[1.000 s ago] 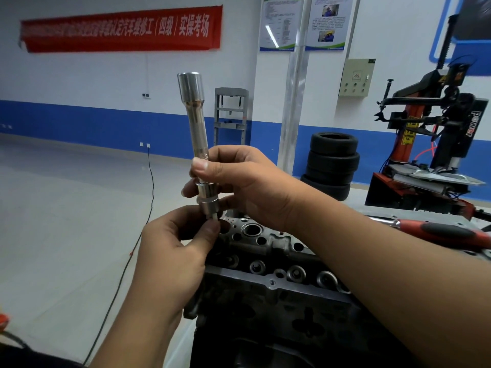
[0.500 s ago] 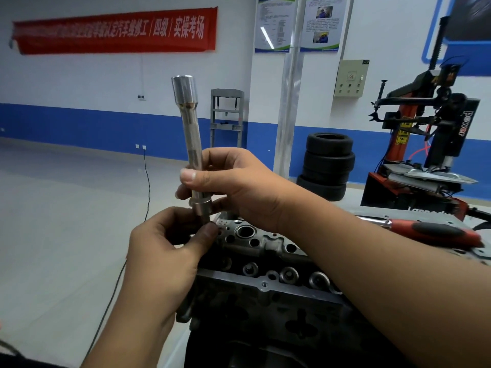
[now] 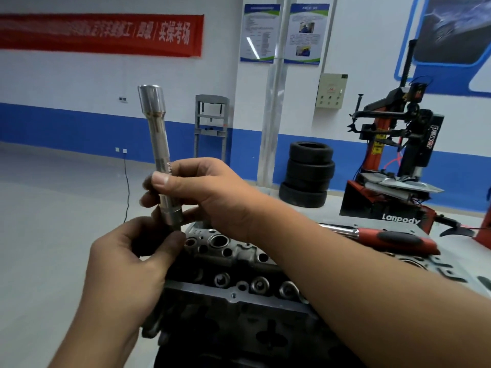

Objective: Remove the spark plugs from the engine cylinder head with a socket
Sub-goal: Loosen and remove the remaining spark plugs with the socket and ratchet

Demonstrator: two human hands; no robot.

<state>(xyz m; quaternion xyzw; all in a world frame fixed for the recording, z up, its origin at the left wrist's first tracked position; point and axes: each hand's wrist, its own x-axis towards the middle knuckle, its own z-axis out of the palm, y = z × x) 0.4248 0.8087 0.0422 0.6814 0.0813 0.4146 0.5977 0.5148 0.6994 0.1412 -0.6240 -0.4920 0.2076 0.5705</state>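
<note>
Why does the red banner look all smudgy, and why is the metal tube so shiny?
Head view: the red banner with white writing is blurred, so its letters smear; the long silver socket tube shows bright glare along its polished side; the tall silver pillar leans, bent by the wide-angle lens; light is soft and even, with few hard shadows.

Your left hand (image 3: 125,261) covers whatever sits at the lower end of the socket (image 3: 159,155), so you cannot tell if a plug is there. Your right hand (image 3: 210,197) hides part of the shaft. Your right forearm covers much of the cylinder head (image 3: 239,264) and the ratchet's (image 3: 385,239) head. The banner's (image 3: 101,34) text is blurred and cut off at the left edge.
</note>
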